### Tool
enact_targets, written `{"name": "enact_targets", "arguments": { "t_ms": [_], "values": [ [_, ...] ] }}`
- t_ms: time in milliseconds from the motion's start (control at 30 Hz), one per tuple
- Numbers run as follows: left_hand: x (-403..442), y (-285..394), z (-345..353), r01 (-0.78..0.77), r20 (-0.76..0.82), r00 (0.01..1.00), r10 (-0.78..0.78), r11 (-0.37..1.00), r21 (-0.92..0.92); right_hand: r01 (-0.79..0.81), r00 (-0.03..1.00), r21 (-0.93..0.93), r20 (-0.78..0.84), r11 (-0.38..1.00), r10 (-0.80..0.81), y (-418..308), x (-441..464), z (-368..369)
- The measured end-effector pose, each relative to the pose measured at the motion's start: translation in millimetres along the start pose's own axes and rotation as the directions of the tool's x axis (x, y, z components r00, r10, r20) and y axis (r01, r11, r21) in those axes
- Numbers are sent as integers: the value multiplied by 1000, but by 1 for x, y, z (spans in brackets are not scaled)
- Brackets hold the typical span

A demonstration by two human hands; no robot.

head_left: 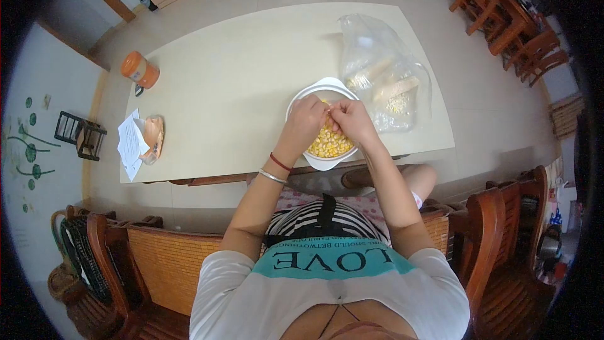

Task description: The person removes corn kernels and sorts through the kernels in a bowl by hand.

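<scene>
A white two-handled bowl (pixel 325 164) stands at the table's front edge, with loose yellow corn kernels (pixel 330 145) in it. Over the bowl, my left hand (pixel 307 116) and my right hand (pixel 353 118) meet, thumbs and fingertips pinched together. Whatever sits between the fingertips is too small or too covered to make out. To the right of the bowl lies a clear plastic bag (pixel 371 38). Pale bare corncobs (pixel 396 90) and some whitish kernels show in or through it.
On the left of the pale table (pixel 239 88) are an orange canister (pixel 139 70), a paper sheet (pixel 131 145) and a clear-wrapped package (pixel 153 140). Wooden chairs (pixel 170 264) stand along the near side. More wooden furniture (pixel 509 19) is at the far right.
</scene>
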State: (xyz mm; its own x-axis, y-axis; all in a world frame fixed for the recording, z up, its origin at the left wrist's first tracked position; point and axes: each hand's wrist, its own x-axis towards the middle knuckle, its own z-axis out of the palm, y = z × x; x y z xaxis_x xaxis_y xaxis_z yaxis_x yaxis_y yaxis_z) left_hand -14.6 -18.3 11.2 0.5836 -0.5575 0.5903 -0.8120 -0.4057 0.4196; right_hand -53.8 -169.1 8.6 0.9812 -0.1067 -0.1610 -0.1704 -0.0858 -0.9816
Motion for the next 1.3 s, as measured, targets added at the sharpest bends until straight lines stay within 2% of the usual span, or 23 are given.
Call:
{"name": "enact_targets", "arguments": {
  "t_ms": [233, 333, 433, 533, 667, 767, 800, 833, 867, 900, 967, 1033, 1067, 1167, 1200, 1300],
  "values": [
    [0, -1, 0, 11, -7, 1000, -11, 1000, -15, -37, 999, 30, 12, 999, 37, -2, 1, 0],
    [1, -1, 0, 85, -21, 996, -85, 996, -28, -35, 998, 133, 55, 991, 28, 5, 5, -2],
    [1, -1, -2, 204, -89, 972, -218, 968, -146, 22, 995, 264, -95, 964, 4, -2, 1, -2],
    [2, -1, -6, 270, -107, 947, -304, 929, -254, 215, 956, 462, -280, 860, -89, -6, -11, -26],
    [2, -4, -3, 282, -65, 949, -307, 926, -251, 416, 793, 249, -570, 875, -215, 5, -7, -103],
    [4, -3, -3, 282, -33, 956, -291, 947, -154, 92, 767, -22, -636, 996, -85, 19, 2, -140],
    [4, -4, -2, 260, -32, 963, -268, 954, -148, -80, 801, -208, -595, 975, -62, 19, 0, -147],
    [4, -4, -2, 239, -32, 969, -246, 961, -141, -58, 752, -500, -591, 864, -291, 35, 2, -155],
    [4, -5, -2, 217, -34, 974, -224, 967, -133, -61, 695, -742, -511, 667, -506, 60, 7, -160],
    [3, -6, -2, 206, 24, 979, -204, 965, -161, -88, 635, -910, -365, 406, -681, 62, 6, -156],
    [3, -9, 0, 186, 140, 978, -158, 958, -219, -40, 625, -864, -413, 501, -662, 68, 1, -149],
    [9, -13, 6, 37, 320, 946, 60, 956, -291, 12, 641, -791, -463, 611, -612, 63, -4, -135],
    [10, -14, 10, -28, 400, 901, 170, 941, -337, 37, 663, -740, -484, 671, -571, 62, -5, -131],
    [14, -3, 16, -59, 561, 772, 299, 912, -406, 57, 720, -597, -531, 800, -447, 42, -13, -105],
    [18, -3, 12, -59, 640, 727, 249, 951, -303, 63, 737, -564, -530, 823, -419, 35, -16, -98],
    [30, -3, 1, -152, 697, 714, 71, 987, 55, 93, 765, -534, -502, 841, -403, 34, -21, -91]
  ]
}}
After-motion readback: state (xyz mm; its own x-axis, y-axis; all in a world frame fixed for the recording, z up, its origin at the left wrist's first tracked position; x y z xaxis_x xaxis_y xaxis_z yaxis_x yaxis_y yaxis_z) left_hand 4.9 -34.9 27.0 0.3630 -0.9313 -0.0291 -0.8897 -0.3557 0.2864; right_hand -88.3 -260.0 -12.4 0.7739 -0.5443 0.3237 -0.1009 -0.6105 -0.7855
